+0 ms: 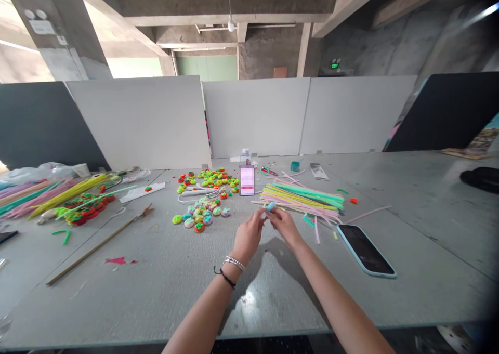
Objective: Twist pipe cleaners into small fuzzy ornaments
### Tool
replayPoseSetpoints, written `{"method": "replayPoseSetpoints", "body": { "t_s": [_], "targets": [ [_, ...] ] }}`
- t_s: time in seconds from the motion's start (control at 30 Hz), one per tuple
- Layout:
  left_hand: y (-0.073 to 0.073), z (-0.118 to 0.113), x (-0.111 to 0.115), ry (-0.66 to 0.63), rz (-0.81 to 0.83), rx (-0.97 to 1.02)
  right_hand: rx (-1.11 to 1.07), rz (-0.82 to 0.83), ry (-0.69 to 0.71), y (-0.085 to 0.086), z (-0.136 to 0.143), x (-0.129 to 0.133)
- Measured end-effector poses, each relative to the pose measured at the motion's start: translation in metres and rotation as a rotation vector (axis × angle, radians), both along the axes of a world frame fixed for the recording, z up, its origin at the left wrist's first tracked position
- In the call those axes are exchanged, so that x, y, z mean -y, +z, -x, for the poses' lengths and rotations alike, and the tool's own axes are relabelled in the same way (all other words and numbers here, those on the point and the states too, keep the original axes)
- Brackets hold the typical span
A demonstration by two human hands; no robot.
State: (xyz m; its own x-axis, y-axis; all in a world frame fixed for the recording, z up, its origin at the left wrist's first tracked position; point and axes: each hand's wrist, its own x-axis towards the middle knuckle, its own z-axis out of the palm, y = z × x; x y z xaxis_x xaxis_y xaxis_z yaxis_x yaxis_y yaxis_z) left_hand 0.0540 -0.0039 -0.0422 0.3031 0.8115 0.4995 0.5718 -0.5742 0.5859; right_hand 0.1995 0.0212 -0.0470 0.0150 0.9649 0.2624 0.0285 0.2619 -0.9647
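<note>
A small light blue fuzzy piece (270, 206) is pinched between the fingertips of my left hand (249, 234) and my right hand (285, 226), above the grey table (175, 291). Just beyond my right hand lies a bundle of pastel fuzzy stems (302, 199) in yellow, green and pink. Left of my hands, small pastel fuzzy pieces (202, 211) sit in a loose pile. Behind that pile are more pieces in yellow, green and red (218, 178). The fingertips partly hide the blue piece.
A phone (366, 250) lies on the right. An upright screen (247, 181) stands before a bottle (245, 156). At the left are a wooden stick (97, 246), red-green pieces (88, 208) and coloured stems (70, 194). White panels (257, 116) line the back.
</note>
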Motion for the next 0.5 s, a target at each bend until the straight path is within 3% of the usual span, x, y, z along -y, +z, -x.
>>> {"method": "replayPoseSetpoints", "body": {
  "t_s": [0.5],
  "targets": [
    [0.0000, -0.0015, -0.0058, -0.007, 0.045, 0.223, 0.007, -0.027, 0.093, 0.0035, -0.0006, 0.0045]
  ]
}}
